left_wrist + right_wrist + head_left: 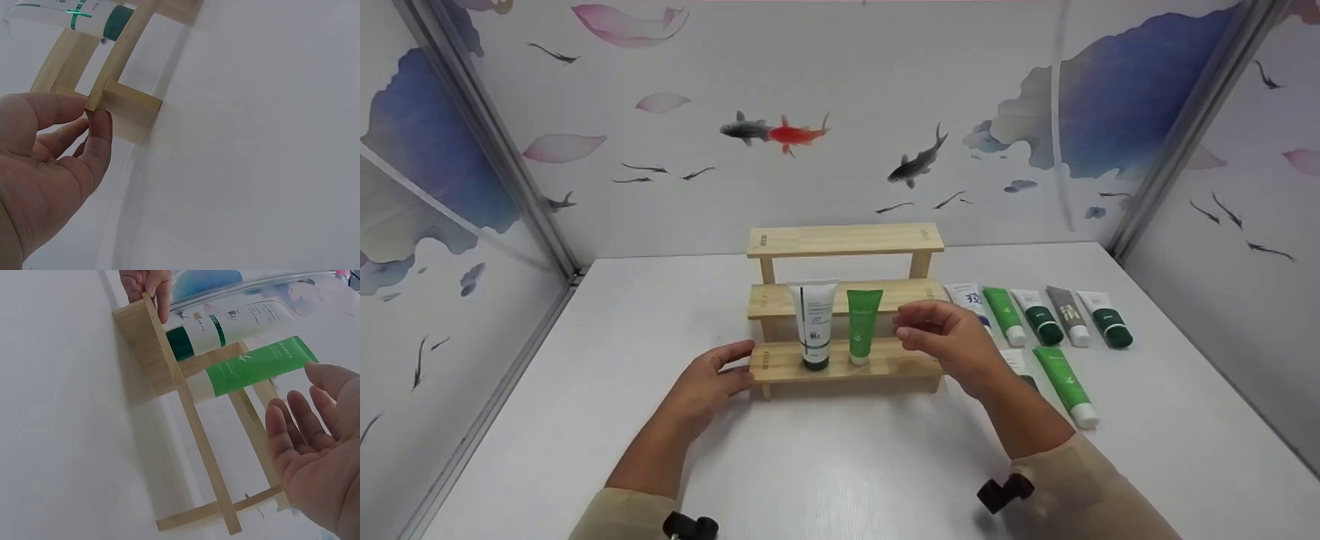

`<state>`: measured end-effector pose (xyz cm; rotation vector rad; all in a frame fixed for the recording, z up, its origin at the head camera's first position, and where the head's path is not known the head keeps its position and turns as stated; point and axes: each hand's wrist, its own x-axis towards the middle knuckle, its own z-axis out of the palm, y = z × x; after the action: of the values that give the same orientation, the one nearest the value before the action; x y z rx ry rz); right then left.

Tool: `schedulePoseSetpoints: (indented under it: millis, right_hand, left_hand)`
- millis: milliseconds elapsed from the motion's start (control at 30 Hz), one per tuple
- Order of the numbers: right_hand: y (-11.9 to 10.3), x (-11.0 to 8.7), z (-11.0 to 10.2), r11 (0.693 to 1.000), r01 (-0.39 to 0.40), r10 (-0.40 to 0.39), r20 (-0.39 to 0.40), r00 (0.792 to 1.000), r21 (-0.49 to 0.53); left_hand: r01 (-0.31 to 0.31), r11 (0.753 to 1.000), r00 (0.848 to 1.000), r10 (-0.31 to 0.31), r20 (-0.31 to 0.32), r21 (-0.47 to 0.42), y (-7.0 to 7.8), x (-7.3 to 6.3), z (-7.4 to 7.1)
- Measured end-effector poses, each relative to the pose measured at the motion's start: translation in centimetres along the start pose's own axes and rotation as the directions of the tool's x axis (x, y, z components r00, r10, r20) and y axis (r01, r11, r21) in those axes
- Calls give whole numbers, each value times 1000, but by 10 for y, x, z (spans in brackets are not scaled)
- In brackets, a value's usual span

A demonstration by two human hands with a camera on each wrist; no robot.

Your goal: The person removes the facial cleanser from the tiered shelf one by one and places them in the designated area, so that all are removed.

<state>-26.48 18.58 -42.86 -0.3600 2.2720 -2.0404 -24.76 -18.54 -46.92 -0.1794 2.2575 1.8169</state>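
A three-step wooden rack (847, 240) stands on the table. On its bottom step a white tube with a dark green cap (814, 322) and a green tube with a white cap (863, 326) stand upright on their caps, side by side. My left hand (701, 390) pinches the left end of the bottom step (121, 62) between thumb and fingers. Just right of the green tube is my right hand (956, 341), its fingers loosely bent and holding nothing. In the right wrist view its thumb tip is close by the top edge of the green tube (261, 365).
Right of the rack several tubes lie flat: a white and blue one (969, 300), a green one (1003, 315), a grey one (1066, 315) and white ones with dark green ends (1039, 319). Nearer lies a larger green tube (1065, 382). Printed walls enclose the table.
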Motion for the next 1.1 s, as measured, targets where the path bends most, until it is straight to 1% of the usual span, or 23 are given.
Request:
schedulePoseSetpoints:
  millis: [200, 467, 667, 800, 1100]
  right_hand:
    - [2, 9, 11, 1000, -14, 14, 3, 1000, -2]
    - [2, 19, 23, 997, -73, 73, -6, 997, -34]
    - [5, 23, 30, 993, -98, 98, -4, 995, -60]
    - [8, 24, 33, 992, -103, 103, -12, 995, -71]
    - [10, 23, 36, 994, -79, 77, -25, 997, -82]
  left_hand:
    - [6, 1000, 1000, -6, 3, 3, 0, 0, 0]
    - [-13, 1000, 1000, 12, 5, 20, 1, -1, -1]
    - [-6, 1000, 1000, 6, 4, 10, 1, -2, -1]
    - [1, 1000, 1000, -1, 6, 21, 1, -2, -1]
    - [6, 1000, 1000, -6, 0, 30, 2, -2, -1]
